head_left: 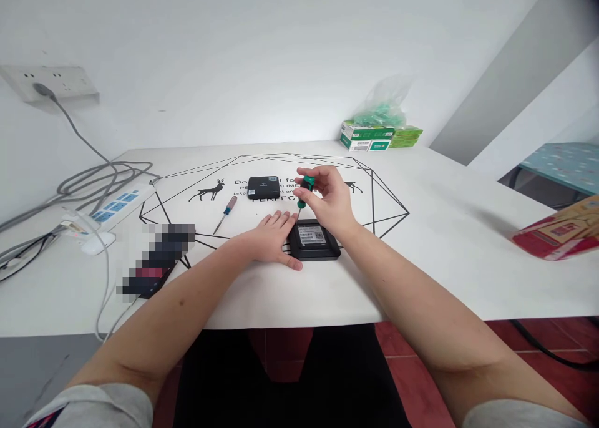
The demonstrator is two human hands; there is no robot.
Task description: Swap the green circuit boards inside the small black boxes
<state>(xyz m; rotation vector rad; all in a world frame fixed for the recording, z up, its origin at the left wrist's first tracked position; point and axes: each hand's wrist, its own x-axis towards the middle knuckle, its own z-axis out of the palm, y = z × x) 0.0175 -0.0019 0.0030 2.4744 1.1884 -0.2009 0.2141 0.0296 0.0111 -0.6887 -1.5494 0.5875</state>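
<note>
My right hand [327,197] is closed round the green and black handle of a screwdriver [307,187]. The screwdriver points down, its tip at the far left corner of a square black plastic device [314,253]. A white printed label [311,235] faces up on the device. Pressed against the device's left side is my left hand [277,238], with fingers spread and thumb along the near edge. Behind it lies a flat black box [263,187] with small stickers. A second screwdriver [226,214] with a clear and blue handle rests left of my left hand.
On the left are a power strip [119,206], grey cables [88,166] and a partly blurred phone-like item [161,259]. Green and white boxes [367,136] under a plastic bag [384,107] stand at the back wall. A red and tan package [559,231] lies at the right.
</note>
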